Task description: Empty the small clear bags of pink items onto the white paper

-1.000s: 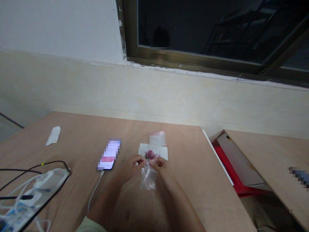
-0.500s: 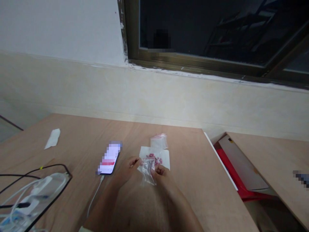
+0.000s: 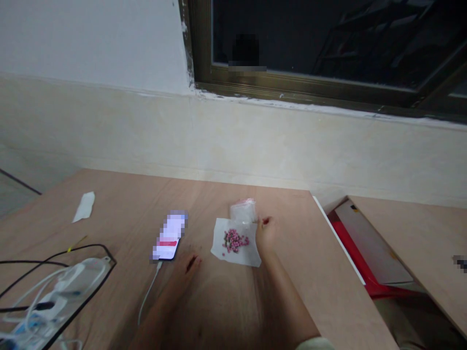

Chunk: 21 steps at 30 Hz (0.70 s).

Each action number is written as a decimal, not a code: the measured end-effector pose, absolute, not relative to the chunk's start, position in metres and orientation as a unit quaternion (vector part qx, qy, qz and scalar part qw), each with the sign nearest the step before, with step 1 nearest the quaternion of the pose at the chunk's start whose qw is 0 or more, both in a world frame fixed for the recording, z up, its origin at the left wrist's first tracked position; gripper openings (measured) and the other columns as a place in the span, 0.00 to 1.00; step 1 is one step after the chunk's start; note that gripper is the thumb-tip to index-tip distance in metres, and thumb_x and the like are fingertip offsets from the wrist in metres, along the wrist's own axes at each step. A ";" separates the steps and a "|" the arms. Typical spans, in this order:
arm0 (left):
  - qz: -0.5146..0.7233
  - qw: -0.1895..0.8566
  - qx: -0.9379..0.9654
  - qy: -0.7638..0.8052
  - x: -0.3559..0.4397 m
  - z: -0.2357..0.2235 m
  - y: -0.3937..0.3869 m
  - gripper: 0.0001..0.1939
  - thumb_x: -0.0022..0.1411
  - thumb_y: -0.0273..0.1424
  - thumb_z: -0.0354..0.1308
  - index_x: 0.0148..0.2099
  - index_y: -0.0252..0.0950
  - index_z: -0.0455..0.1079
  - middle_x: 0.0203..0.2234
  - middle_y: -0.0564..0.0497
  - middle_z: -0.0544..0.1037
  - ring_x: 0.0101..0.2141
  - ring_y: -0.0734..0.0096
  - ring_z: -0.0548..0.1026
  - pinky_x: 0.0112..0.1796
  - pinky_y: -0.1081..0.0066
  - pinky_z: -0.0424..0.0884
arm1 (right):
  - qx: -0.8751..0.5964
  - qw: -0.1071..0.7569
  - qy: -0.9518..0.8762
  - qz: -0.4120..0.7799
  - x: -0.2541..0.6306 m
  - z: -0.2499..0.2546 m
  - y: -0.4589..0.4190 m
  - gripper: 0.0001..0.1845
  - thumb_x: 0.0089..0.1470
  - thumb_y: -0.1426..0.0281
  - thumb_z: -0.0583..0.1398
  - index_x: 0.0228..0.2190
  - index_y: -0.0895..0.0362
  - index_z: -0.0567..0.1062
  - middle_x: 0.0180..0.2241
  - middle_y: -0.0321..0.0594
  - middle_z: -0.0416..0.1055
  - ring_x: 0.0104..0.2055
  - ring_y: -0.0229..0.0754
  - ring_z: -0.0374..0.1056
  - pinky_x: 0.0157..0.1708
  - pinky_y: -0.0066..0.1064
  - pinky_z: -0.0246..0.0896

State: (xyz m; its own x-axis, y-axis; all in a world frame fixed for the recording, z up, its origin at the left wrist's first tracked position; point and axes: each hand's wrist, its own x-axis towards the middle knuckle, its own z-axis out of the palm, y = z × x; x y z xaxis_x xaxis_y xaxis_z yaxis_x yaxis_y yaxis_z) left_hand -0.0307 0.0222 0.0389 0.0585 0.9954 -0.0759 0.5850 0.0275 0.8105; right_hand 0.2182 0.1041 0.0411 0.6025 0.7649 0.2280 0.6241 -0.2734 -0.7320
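My left hand (image 3: 188,268) rests low over the table, just right of the phone's lower end. Its fingers are loosely curled, a gap shows beside the thumb, and nothing is visible in it. My right hand (image 3: 267,236) is at the right edge of a white sheet of paper (image 3: 219,243), close beside a small stack of clear zip bags (image 3: 243,211). Its fingers are bent with a gap between them, and no held thing shows. Whether it touches the bags, I cannot tell. Several small pink beads (image 3: 235,240) lie in a loose heap on the paper.
A lit phone (image 3: 170,238) lies to the left, joined to a white charging cable (image 3: 148,294). At the lower left is a power strip (image 3: 78,287) with tangled cords. A white scrap (image 3: 84,206) lies farther back. To the right, a gap separates another wooden surface (image 3: 419,223).
The clear bag between both hands is no longer there, and the beads and paper are uncovered. My left hand has moved left and down; my right hand has moved right and up.
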 end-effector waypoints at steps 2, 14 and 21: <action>0.275 0.340 0.649 0.622 -0.030 0.033 0.018 0.10 0.55 0.36 0.48 0.26 0.39 0.64 0.24 0.51 0.72 0.30 0.64 0.69 0.34 0.67 0.65 | -0.790 0.403 -0.444 0.129 0.225 0.030 0.072 0.14 0.50 0.60 0.49 0.22 0.55 0.63 0.22 0.43 0.66 0.25 0.44 0.62 0.26 0.32 0.51; 0.244 0.268 0.705 0.610 -0.027 0.021 0.015 0.11 0.58 0.32 0.44 0.24 0.38 0.59 0.23 0.52 0.68 0.29 0.68 0.66 0.34 0.69 0.63 | -0.783 0.315 -0.533 0.070 0.234 -0.009 -0.010 0.23 0.56 0.60 0.43 0.27 0.61 0.71 0.27 0.50 0.71 0.30 0.46 0.65 0.32 0.33 0.53; 0.220 0.234 0.719 0.616 -0.028 0.011 0.017 0.10 0.59 0.31 0.43 0.26 0.37 0.60 0.25 0.53 0.69 0.31 0.70 0.67 0.36 0.71 0.63 | -0.794 0.285 -0.536 0.037 0.231 -0.004 -0.008 0.21 0.56 0.65 0.44 0.27 0.62 0.72 0.28 0.49 0.72 0.30 0.44 0.65 0.31 0.31 0.52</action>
State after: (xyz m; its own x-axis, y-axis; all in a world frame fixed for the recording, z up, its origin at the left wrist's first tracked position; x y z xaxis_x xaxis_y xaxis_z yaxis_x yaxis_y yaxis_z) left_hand -0.0284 0.0166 0.0111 0.1433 0.9893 0.0281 0.7831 -0.1307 0.6080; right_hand 0.2308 -0.0081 -0.0036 0.4225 0.8720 0.2473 0.8297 -0.2622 -0.4928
